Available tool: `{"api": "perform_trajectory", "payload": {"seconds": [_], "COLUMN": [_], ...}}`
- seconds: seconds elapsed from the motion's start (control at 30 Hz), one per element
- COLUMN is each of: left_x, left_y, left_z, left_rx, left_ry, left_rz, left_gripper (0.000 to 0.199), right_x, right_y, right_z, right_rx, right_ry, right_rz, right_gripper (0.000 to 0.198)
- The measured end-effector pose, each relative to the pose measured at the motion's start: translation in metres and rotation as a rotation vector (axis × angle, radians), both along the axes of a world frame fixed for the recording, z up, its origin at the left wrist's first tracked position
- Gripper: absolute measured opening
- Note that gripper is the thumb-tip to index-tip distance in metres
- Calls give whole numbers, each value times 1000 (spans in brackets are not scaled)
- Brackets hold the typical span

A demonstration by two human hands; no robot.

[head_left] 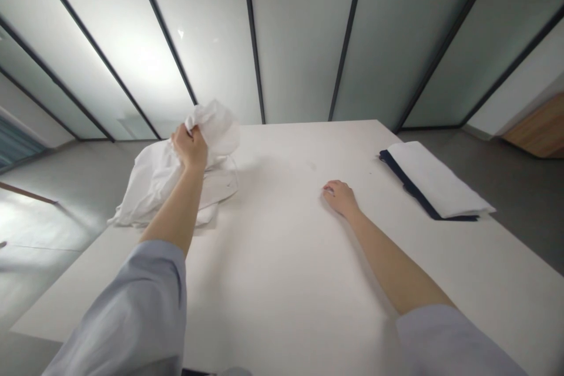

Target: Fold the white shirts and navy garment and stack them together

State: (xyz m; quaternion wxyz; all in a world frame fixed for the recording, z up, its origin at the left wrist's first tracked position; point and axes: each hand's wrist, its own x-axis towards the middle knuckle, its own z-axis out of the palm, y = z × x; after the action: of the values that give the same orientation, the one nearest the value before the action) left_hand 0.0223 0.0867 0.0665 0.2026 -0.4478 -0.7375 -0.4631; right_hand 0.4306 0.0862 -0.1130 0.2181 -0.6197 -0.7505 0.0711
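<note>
My left hand is closed around a bunched part of a white cloth, lifted above the far left of the table. Below and beside it lies a heap of crumpled white fabric, probably garments, hanging over the table's left edge. Whether the raised part belongs to one piece in that heap, I cannot tell. My right hand rests on the white table right of the middle, fingers loosely bent and nothing visible in them.
On the right edge of the table lies a folded white cloth over a folded dark navy one. Frosted glass panels with dark frames stand behind the table. Grey floor shows at both sides.
</note>
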Motion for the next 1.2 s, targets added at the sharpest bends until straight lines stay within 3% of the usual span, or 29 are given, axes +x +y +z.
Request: {"api": "perform_trajectory", "payload": {"seconds": [0.07,0.13,0.23,0.3,0.37,0.43,0.5,0.6,0.73,0.93,1.03,1.1,1.2], "left_x": [42,92,156,183,196,197,191,181,175,170,158,154,158], "left_y": [10,10,-7,-23,-38,-46,-46,-41,-38,-39,-35,-34,-38], "left_z": [8,-1,-47,-87,-123,-146,-156,-156,-151,-152,-148,-142,-130], "left_rx": [-10,-164,-527,-692,-729,-648,-593,-633,-649,-709,-794,-757,-666], "left_ry": [105,243,464,526,488,391,306,222,186,317,288,272,266], "left_rz": [-182,-463,-1002,-1162,-1196,-1191,-1163,-1048,-874,-746,-628,-511,-433], "left_gripper": [28,27,26,26,27,24,21,27,29,69,63,55,41], "right_x": [2,9,26,36,41,38,30,15,3,2,-7,-20,-46], "right_y": [1,2,4,5,5,5,4,-1,-10,-19,-28,-37,-56], "right_z": [-1,0,1,3,4,5,4,3,7,31,45,53,60], "right_rx": [18,97,303,407,450,449,394,181,-60,-151,-182,-184,-135], "right_ry": [104,262,473,526,508,432,317,97,-137,-197,-285,-359,-383], "right_rz": [-6,-79,-349,-495,-521,-440,-298,-108,-25,-103,-106,-63,130], "right_gripper": [26,30,39,43,43,41,38,35,38,42,42,42,39]}}
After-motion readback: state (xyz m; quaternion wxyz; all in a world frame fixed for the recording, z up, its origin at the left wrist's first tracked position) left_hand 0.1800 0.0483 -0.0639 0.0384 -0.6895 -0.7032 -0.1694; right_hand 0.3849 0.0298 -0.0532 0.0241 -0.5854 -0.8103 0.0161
